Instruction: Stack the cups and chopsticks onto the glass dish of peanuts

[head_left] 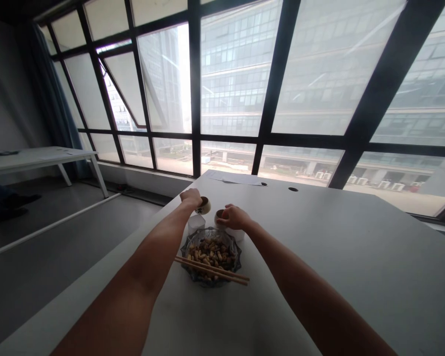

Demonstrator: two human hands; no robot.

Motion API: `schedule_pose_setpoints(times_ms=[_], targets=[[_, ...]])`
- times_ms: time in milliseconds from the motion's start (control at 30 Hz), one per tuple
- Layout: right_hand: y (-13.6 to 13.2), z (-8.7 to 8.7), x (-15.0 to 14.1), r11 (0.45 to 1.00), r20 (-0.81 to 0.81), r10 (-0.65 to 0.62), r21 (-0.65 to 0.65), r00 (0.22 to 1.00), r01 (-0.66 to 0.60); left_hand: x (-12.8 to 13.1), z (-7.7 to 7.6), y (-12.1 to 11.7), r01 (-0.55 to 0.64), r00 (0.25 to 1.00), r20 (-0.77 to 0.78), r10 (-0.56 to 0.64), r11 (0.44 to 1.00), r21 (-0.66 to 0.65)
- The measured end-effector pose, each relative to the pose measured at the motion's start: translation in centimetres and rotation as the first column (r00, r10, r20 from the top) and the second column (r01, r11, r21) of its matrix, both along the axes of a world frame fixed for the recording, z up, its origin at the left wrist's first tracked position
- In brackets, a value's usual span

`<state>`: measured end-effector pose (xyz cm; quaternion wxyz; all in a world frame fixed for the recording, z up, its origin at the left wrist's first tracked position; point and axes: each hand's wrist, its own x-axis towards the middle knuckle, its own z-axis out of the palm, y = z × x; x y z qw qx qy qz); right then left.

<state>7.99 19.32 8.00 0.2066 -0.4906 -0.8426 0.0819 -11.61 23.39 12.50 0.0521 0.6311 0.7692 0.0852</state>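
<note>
My left hand (192,197) is closed on a small tan cup (203,207) with dark markings, its mouth tilted to the right. My right hand (235,217) grips a second small cup (218,216) by the rim, and the fingers cover part of it. Below the left cup stands a white translucent container (196,223). Another white container (238,234) is partly hidden under my right hand. Closer to me sits a scalloped glass bowl (238,254) with peanuts and darker pieces (211,251) inside. A pair of wooden chopsticks (213,270) lies across its near side.
The white table (319,247) extends far to the right. Papers (237,177) lie at its far edge beside two dark cable holes. Large windows (230,89) stand behind. Another white table (40,157) is at the left, with a person's legs (7,198) beneath it.
</note>
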Motion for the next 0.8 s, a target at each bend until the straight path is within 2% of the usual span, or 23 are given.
schedule_pose_setpoints(times_ms=[133,233,333,400,467,567,667,800], targets=[[-3.8,0.4,0.6,0.988,-0.103,0.005,0.152,0.995,0.01,0.0,-1.4,1.1,-0.042,0.998,-0.049,0.039,0.998,-0.054],[-6.8,0.1,1.2,0.969,-0.165,0.079,0.244,0.983,-0.037,0.0,-2.1,1.1,-0.047,0.997,-0.06,0.041,0.994,-0.1],[-8.9,-0.4,1.8,0.966,-0.214,0.082,0.259,0.973,-0.024,-0.2,-2.5,0.8,-0.039,0.998,-0.057,0.032,0.99,-0.132],[-9.6,-0.8,2.3,0.983,-0.233,-0.008,0.178,0.972,0.051,-0.3,-2.6,0.5,-0.026,0.999,-0.047,0.019,0.989,-0.145],[-9.9,-1.1,2.6,0.99,-0.236,-0.121,0.042,0.964,0.134,-0.7,-2.5,0.1,-0.003,1.0,-0.029,-0.001,0.988,-0.153],[-10.1,-1.7,3.0,0.969,-0.227,-0.234,-0.128,0.945,0.209,-1.9,-2.2,-0.7,0.05,0.999,0.022,-0.047,0.985,-0.167],[-10.2,-2.7,3.2,0.937,-0.278,-0.28,-0.285,0.919,0.2,-3.8,-2.2,-2.3,0.104,0.991,0.101,-0.087,0.977,-0.187],[-10.0,-4.4,3.1,0.888,-0.327,-0.28,-0.446,0.902,0.114,-7.0,-3.3,-5.9,0.135,0.965,0.248,-0.083,0.971,-0.199]])
